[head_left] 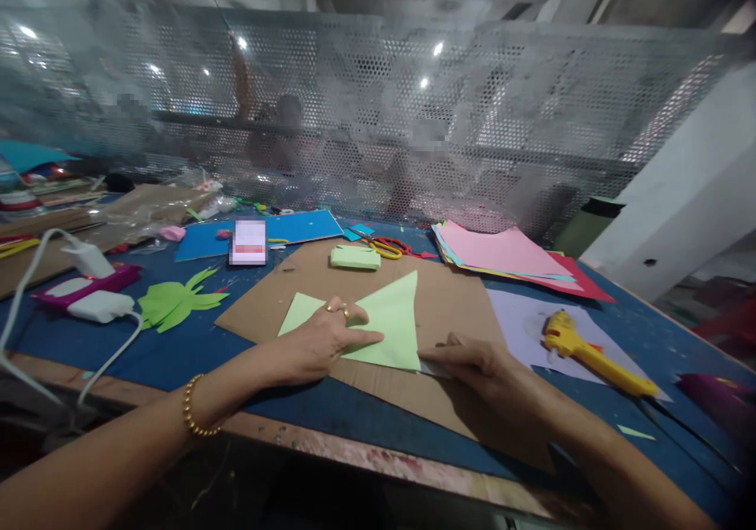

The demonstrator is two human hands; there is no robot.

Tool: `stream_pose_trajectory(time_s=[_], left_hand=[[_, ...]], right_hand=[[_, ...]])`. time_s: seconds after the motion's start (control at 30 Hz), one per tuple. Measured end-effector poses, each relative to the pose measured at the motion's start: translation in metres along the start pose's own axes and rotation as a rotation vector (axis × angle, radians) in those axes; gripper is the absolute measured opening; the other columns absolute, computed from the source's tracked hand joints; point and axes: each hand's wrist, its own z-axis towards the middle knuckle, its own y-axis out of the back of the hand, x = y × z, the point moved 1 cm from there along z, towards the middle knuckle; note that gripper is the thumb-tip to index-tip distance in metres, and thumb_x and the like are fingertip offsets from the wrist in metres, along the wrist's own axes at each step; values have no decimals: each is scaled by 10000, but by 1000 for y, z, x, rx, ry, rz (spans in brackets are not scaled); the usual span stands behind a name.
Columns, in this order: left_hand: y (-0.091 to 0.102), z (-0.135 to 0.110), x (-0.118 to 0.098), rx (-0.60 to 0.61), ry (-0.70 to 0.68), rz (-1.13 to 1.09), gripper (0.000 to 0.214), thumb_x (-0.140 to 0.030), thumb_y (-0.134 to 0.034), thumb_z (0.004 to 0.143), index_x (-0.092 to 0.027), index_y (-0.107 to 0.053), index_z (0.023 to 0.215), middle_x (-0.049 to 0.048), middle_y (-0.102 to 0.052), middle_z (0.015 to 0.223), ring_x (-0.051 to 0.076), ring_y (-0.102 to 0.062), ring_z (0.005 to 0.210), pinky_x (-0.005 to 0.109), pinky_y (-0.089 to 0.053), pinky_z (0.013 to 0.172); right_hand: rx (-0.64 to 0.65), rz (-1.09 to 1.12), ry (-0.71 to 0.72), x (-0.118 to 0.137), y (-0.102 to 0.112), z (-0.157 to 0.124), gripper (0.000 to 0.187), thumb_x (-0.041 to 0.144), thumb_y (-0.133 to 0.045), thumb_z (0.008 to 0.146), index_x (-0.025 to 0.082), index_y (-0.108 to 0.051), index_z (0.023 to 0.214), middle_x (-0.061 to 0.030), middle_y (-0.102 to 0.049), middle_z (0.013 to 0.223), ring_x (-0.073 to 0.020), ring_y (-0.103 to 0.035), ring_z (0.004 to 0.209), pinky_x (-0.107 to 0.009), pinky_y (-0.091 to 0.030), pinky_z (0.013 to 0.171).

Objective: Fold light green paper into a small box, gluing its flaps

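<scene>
The light green folded paper sheet [387, 317] could slide on the smooth brown cardboard sheet [413, 333] under it, because only the left hand [322, 341] presses it, and then any crease would probably come out crooked. The paper's lower right corner is also thin and may tear or bend if the right hand [472, 361] pinches it too hard. The yellow utility cutter [591, 353] lies near the right forearm on a pale lilac paper sheet [520, 325], so an elbow could push it. The green paper lies in the middle of the cardboard, on the blue desk [194, 349]. The left hand rests flat on its left part, fingers stretched out and pointing right, holding nothing. The right hand is just beside the lower right corner, its fingertips touching the edge there; the fingers are bent close together, and whether they grip the edge or only touch it cannot be told. A stack of pink and red paper sheets [508, 254] lies further back.
</scene>
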Motion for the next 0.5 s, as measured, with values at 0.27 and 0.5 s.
stream_pose_trajectory(time_s=[0.27,0.5], left_hand=[[1,0,1,-15,21,-50,531,-72,-332,942,-303,-536,1374,70,-535,1310,246,-445,1079,402,-418,929],[4,0,0,-8,40,-82,462,-117,-308,987,-264,-539,1359,65,-551,1306,241,-449,1089,372,-407,938]], right_hand=[[34,53,-1,7,-4,-3,391,467,-416,1001,289,-757,1069,-38,-712,956,-211,-605,876,-302,-443,770],[-46,4,-51,24,-14,-4,362,402,-402,997,226,-686,859,-35,-666,844,-197,-571,798,-297,-415,725]])
